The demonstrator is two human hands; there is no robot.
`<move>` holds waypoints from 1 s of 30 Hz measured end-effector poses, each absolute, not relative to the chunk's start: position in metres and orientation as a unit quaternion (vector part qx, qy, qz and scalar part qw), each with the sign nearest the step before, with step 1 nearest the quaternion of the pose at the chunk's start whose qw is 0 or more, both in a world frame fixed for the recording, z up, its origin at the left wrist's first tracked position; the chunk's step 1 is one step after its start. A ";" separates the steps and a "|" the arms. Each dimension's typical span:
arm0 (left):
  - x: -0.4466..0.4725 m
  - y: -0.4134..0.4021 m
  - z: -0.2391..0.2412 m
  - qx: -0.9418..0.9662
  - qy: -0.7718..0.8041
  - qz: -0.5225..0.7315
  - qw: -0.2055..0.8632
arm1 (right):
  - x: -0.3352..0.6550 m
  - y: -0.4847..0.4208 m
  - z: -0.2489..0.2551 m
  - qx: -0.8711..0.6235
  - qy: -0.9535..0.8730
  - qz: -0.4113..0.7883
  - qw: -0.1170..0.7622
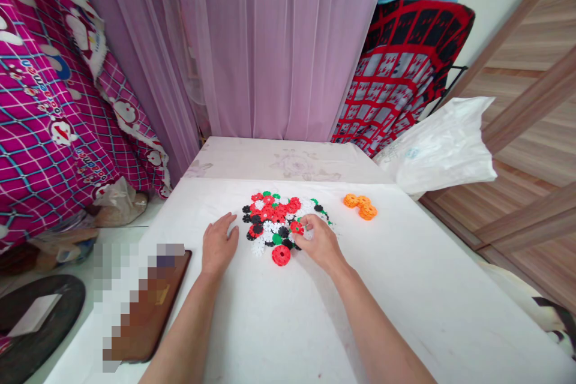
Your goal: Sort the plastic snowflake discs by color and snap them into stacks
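Observation:
A pile of notched plastic snowflake discs, in red, white, black and green, lies on the white-covered table. At the pile's right front, my right hand pinches a red disc between thumb and index finger. My left hand is left of the pile, fingers apart, holding nothing and not touching the discs. Nearest me, a larger red round piece rests at the pile's front edge. The discs under my right fingers are partly hidden.
Several orange discs form a separate group on the right. A brown case or device, partly blurred out, lies on the table's left side. Beyond the table's right edge is a white plastic bag; purple curtains hang behind.

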State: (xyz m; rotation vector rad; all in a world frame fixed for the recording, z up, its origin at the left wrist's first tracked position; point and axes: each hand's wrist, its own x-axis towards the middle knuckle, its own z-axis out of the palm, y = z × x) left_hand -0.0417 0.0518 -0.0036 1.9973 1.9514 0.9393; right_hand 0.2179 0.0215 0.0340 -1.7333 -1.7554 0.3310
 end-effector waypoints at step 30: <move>-0.042 0.052 -0.005 0.677 0.654 0.325 0.085 | 0.209 -0.001 0.037 -0.593 -0.742 0.108 0.294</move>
